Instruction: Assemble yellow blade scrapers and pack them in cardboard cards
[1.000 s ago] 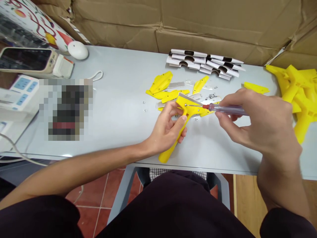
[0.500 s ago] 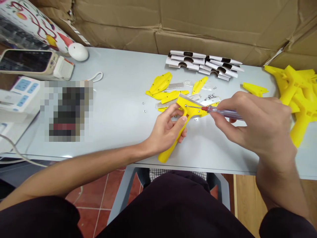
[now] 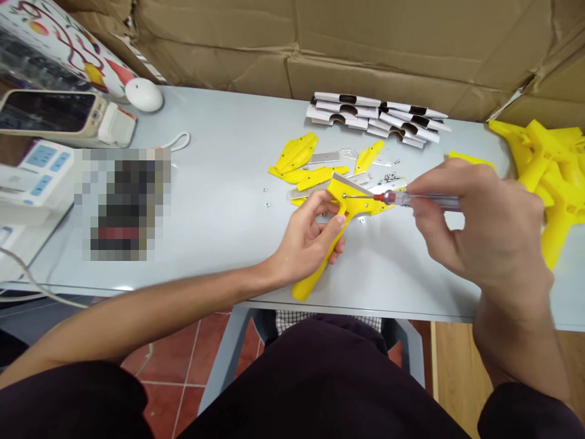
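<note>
While clasping yellow scraper (image 3: 354, 205) in left hand (image 3: 308, 238) over table (image 3: 219, 183), holding screwdriver (image 3: 401, 198), pinched in right hand (image 3: 493, 219), to head screw (image 3: 344, 196). Appears fitted with metal blade (image 3: 351, 182); seems unfinished at screw. Noting yellow plates (image 3: 299, 153), loose blades (image 3: 324, 158), small screws (image 3: 392, 177) beyond, apparently unfitted.

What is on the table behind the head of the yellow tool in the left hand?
Beyond the head of the yellow tool, yellow pieces, metal strips and small screws lie on the table. Whatever that head and the left hand cover cannot be seen.
</note>
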{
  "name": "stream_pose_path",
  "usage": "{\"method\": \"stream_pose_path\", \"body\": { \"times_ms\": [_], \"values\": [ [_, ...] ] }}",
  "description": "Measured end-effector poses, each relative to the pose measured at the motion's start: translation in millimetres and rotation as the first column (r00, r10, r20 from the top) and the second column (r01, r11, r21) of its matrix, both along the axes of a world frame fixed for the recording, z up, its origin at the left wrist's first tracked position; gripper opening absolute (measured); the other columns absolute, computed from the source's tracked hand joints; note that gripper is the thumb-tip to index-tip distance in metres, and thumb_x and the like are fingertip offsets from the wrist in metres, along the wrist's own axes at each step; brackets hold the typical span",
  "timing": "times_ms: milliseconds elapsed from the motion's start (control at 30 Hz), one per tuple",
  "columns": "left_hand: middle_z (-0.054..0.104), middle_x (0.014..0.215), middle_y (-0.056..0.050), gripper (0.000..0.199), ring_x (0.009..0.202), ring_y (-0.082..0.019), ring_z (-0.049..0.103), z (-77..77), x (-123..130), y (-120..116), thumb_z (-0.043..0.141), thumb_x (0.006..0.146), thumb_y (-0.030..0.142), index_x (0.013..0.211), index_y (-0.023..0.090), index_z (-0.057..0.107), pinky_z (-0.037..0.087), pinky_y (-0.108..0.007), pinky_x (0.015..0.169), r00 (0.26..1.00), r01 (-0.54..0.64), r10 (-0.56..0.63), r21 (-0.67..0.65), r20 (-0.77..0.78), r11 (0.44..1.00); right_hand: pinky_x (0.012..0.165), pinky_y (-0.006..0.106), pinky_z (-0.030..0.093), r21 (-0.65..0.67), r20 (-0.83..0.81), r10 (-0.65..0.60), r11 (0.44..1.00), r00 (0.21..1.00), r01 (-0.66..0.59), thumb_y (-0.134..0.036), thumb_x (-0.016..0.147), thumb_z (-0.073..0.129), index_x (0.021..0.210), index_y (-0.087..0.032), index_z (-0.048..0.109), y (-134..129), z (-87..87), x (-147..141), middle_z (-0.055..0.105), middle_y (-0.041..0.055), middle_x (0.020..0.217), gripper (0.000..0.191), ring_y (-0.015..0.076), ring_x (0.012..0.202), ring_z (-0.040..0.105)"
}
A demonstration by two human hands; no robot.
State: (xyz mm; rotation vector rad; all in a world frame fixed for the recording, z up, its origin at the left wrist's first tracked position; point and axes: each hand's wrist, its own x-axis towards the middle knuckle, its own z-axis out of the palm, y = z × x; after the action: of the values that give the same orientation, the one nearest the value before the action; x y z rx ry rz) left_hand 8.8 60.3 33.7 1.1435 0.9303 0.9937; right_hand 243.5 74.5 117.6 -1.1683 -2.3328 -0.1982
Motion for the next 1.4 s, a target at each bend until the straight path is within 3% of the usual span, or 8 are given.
{"method": "stream_pose_path", "body": {
  "times_ms": [133,267,367,567,800,967,1200,1400],
  "values": [
    [0.057,0.117,-0.004,0.016,0.051,-0.003,0.063,-2.5,0.3,-0.4,0.063,0.106,0.03,0.109,0.022,0.05,0.052,-0.018,0.038,1.0,0.004,-0.005,0.024,0.018,1.0,0.073,0.034,0.055,-0.172,-0.043,0.104,0.979,0.994,-0.11,-0.015,0.097,0.062,0.124,-0.036,0.063,-2.2,4.0,-1.2,0.077,0.0016,0.123,0.034,0.024,0.103,0.075],
    [0.055,0.117,-0.004,0.015,0.051,-0.003,0.063,-4.1,-0.3,-0.7,0.062,0.106,0.028,0.109,0.021,0.05,0.052,-0.018,0.037,1.0,0.003,-0.003,0.027,0.02,1.0,0.058,0.033,0.043,-0.008,0.062,0.027,1.0,0.998,-0.027,-0.034,0.108,0.055,0.121,-0.026,0.062,1.4,-0.4,1.8,0.077,0.0031,0.1,0.017,0.0198,0.074,0.071],
    [0.056,0.117,-0.004,0.014,0.051,-0.003,0.063,-4.3,-0.8,-0.3,0.062,0.106,0.028,0.108,0.022,0.049,0.051,-0.018,0.037,1.0,0.007,-0.007,0.03,0.024,1.0,0.055,0.033,0.037,0.053,0.124,-0.008,0.999,0.992,0.002,-0.029,0.109,0.054,0.107,-0.023,0.063,4.3,-1.5,3.2,0.069,-0.0011,0.077,0.01,0.0173,0.062,0.065],
    [0.057,0.119,-0.005,0.015,0.051,-0.003,0.063,-4.0,-0.2,0.3,0.063,0.106,0.028,0.109,0.022,0.049,0.053,-0.02,0.037,1.0,0.007,-0.008,0.041,0.006,0.999,0.07,0.031,0.051,-0.034,0.011,0.153,0.988,0.988,-0.153,-0.023,0.104,0.061,0.117,-0.03,0.063,3.4,2.3,0.2,0.073,0.0055,0.119,0.015,0.0209,0.096,0.072],
    [0.057,0.12,-0.005,0.015,0.051,-0.003,0.063,-4.8,-0.5,0.0,0.062,0.106,0.028,0.109,0.022,0.048,0.052,-0.018,0.037,1.0,0.01,-0.011,0.049,0.022,0.999,0.055,0.033,0.036,0.091,0.12,-0.021,0.996,0.993,0.01,-0.026,0.106,0.058,0.106,-0.023,0.062,4.5,-1.3,0.1,0.071,0.0004,0.083,0.006,0.017,0.062,0.064],
    [0.058,0.119,-0.005,0.015,0.052,-0.002,0.064,-4.0,-0.8,0.0,0.062,0.106,0.028,0.11,0.022,0.049,0.053,-0.017,0.037,1.0,0.01,-0.01,0.054,-0.003,0.998,0.063,0.029,0.047,0.025,0.023,0.125,0.992,0.992,-0.126,-0.009,0.096,0.065,0.112,-0.029,0.065,3.1,-1.2,-1.5,0.076,0.003,0.116,0.025,0.0172,0.085,0.072],
    [0.058,0.121,-0.005,0.015,0.052,-0.003,0.064,-3.0,-0.4,-0.5,0.062,0.106,0.028,0.111,0.022,0.049,0.054,-0.018,0.038,1.0,0.007,-0.007,0.045,-0.011,0.999,0.052,0.025,0.042,0.221,-0.017,0.242,0.947,0.97,-0.232,-0.02,0.091,0.083,0.101,-0.026,0.066,12.3,-6.4,3.9,0.077,-0.0059,0.082,0.02,0.0118,0.065,0.07],
    [0.058,0.123,-0.005,0.016,0.052,-0.003,0.064,-2.5,-0.5,0.3,0.063,0.106,0.029,0.111,0.022,0.049,0.054,-0.019,0.038,1.0,0.004,-0.003,0.046,-0.009,0.999,0.052,0.033,0.033,0.111,0.075,0.164,0.979,0.984,-0.172,-0.032,0.099,0.067,0.093,-0.024,0.061,3.7,-3.7,-3.9,0.065,-0.0064,0.066,0.012,0.0137,0.054,0.06]
  ]
}}
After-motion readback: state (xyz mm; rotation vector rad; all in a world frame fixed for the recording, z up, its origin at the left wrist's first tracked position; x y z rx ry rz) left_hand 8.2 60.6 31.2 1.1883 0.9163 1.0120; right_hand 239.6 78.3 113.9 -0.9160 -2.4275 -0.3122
